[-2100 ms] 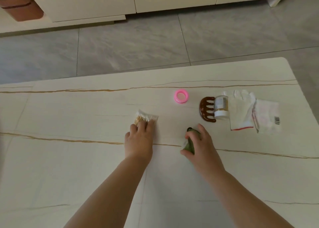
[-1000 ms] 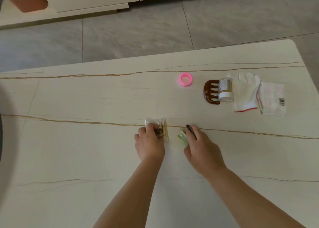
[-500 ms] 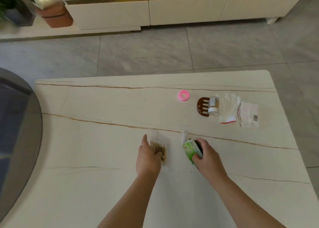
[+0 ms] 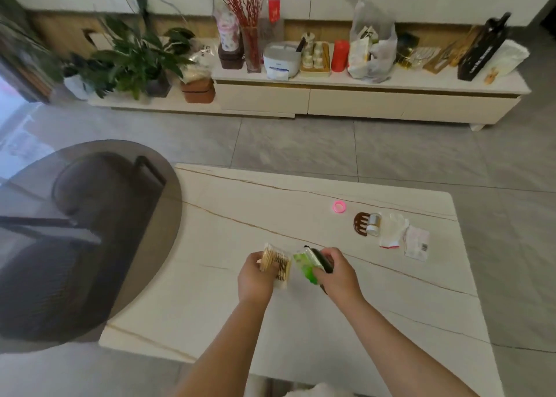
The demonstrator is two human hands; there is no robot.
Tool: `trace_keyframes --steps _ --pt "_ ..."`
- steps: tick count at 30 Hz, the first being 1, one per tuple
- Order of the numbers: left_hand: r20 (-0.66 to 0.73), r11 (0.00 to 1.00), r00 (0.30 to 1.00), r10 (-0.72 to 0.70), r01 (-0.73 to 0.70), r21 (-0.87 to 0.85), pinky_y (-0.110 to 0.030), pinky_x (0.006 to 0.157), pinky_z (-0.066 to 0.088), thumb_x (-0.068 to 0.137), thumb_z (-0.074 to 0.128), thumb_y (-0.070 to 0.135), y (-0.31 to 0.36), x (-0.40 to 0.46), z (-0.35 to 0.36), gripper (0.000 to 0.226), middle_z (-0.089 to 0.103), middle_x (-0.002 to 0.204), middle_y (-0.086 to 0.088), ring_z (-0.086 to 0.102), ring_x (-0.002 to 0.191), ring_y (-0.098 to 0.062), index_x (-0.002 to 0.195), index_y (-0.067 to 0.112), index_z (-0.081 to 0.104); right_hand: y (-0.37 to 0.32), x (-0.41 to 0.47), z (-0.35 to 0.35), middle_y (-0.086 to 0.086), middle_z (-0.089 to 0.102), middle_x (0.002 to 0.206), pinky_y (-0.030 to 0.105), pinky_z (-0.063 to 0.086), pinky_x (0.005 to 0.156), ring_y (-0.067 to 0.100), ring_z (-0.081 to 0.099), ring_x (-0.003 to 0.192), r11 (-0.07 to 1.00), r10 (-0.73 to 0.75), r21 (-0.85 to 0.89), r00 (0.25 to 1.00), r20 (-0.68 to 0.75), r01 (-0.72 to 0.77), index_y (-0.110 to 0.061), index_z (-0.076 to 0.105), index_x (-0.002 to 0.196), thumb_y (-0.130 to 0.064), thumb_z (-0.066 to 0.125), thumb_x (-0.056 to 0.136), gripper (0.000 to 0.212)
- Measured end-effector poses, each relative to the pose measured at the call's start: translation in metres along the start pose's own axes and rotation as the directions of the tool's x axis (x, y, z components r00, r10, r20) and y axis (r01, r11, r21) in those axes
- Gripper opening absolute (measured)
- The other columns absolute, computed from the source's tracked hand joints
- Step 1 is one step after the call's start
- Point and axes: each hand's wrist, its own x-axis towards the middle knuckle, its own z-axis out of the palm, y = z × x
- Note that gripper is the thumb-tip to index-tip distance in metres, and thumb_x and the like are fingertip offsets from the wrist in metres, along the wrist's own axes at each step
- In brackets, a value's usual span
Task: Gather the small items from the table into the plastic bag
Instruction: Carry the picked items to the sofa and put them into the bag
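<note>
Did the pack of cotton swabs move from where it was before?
Yes. The pack of cotton swabs came toward the person, away from the pink ring, crossing the table's brown vein. The left hand now grips it.

Ring (image 4: 339, 207) left of hair clip (image 4: 360, 223), jar (image 4: 374, 224), glove (image 4: 392, 229) and packet (image 4: 416, 242), all on table (image 4: 210, 312)

Home living room: low sideboard (image 4: 361, 98), houseplants (image 4: 135, 56)
</note>
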Motion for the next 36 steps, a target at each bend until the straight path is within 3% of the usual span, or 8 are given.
trace_keyframes --steps 4,8,19,23,25,28,33,36 --pt "-0.057 0.987 0.995 -0.081 0.072 -0.146 -0.031 0.075 0.048 0.088 0.063 0.011 -0.018 -0.029 -0.063 0.030 0.065 0.094 -0.005 0.062 0.085 -0.022 0.117 0.007 0.058 -0.038 -0.036 0.026 -0.001 0.058 0.104 0.021 0.045 0.067 0.017 0.055 0.094 1.000 -0.021 0.017 0.996 0.085 0.020 -0.019 0.050 0.106 -0.009 0.065 0.086 0.028" --pt "-0.110 0.945 0.981 -0.157 0.117 -0.306 -0.039 0.080 0.052 0.087 0.063 0.007 -0.043 -0.051 -0.132 0.028 0.067 0.096 -0.009 0.064 0.086 -0.025 0.114 0.006 0.059 -0.078 -0.069 0.069 0.002 0.057 0.107 0.032 0.048 0.078 0.020 0.056 0.096 0.999 -0.027 0.036 0.986 0.166 0.022 -0.016 0.050 0.108 -0.007 0.066 0.085 0.030" --pt "-0.276 0.765 0.909 -0.313 0.069 -0.640 -0.034 0.069 0.055 0.087 0.065 0.004 -0.147 -0.086 -0.334 0.027 0.069 0.095 -0.010 0.066 0.087 -0.026 0.114 0.002 0.062 -0.189 -0.175 0.253 0.005 0.058 0.098 0.030 0.049 0.064 0.020 0.057 0.084 0.993 -0.097 0.103 0.906 0.412 0.059 -0.015 0.053 0.102 -0.006 0.066 0.083 0.024" --pt "-0.279 0.625 0.882 -0.381 0.024 -0.780 -0.036 0.065 0.055 0.088 0.060 -0.004 -0.193 -0.102 -0.397 0.019 0.068 0.087 -0.012 0.066 0.077 -0.027 0.106 0.001 0.061 -0.211 -0.215 0.326 0.008 0.061 0.104 0.028 0.047 0.058 0.018 0.059 0.082 0.993 -0.094 0.111 0.852 0.515 0.042 -0.012 0.053 0.109 -0.007 0.067 0.084 0.029" --pt "-0.300 0.567 0.849 -0.435 0.000 -0.824 -0.038 0.067 0.054 0.087 0.060 -0.007 -0.215 -0.112 -0.423 0.017 0.068 0.093 -0.017 0.066 0.076 -0.030 0.101 0.004 0.060 -0.218 -0.236 0.361 0.010 0.061 0.106 0.029 0.049 0.063 0.021 0.061 0.088 0.994 -0.095 0.094 0.818 0.567 0.050 -0.010 0.054 0.111 -0.006 0.067 0.083 0.031" --pt "-0.322 0.476 0.794 -0.516 -0.046 -0.878 -0.043 0.073 0.056 0.084 0.064 -0.006 -0.251 -0.128 -0.456 0.036 0.067 0.111 -0.022 0.067 0.090 -0.035 0.119 -0.001 0.056 -0.230 -0.266 0.408 0.010 0.063 0.102 0.031 0.051 0.070 0.022 0.062 0.089 0.996 -0.084 0.032 0.760 0.645 0.084 -0.007 0.055 0.113 -0.005 0.068 0.082 0.034" --pt "-0.348 0.375 0.714 -0.607 -0.129 -0.918 -0.022 0.042 0.051 0.084 0.064 -0.006 -0.296 -0.153 -0.491 0.039 0.066 0.112 -0.023 0.064 0.072 -0.025 0.121 0.001 0.053 -0.247 -0.300 0.464 0.007 0.060 0.097 0.021 0.042 0.051 0.012 0.058 0.074 0.981 -0.060 -0.076 0.651 0.756 0.179 -0.008 0.052 0.113 -0.005 0.066 0.085 0.032" --pt "-0.342 0.297 0.645 -0.683 -0.182 -0.937 -0.033 0.062 0.056 0.083 0.066 -0.006 -0.317 -0.160 -0.509 0.041 0.067 0.112 -0.023 0.066 0.085 -0.033 0.123 -0.002 0.054 -0.257 -0.314 0.498 0.009 0.061 0.101 0.022 0.044 0.052 0.015 0.059 0.077 0.965 -0.013 -0.141 0.576 0.818 0.222 -0.009 0.051 0.115 -0.006 0.066 0.085 0.034"
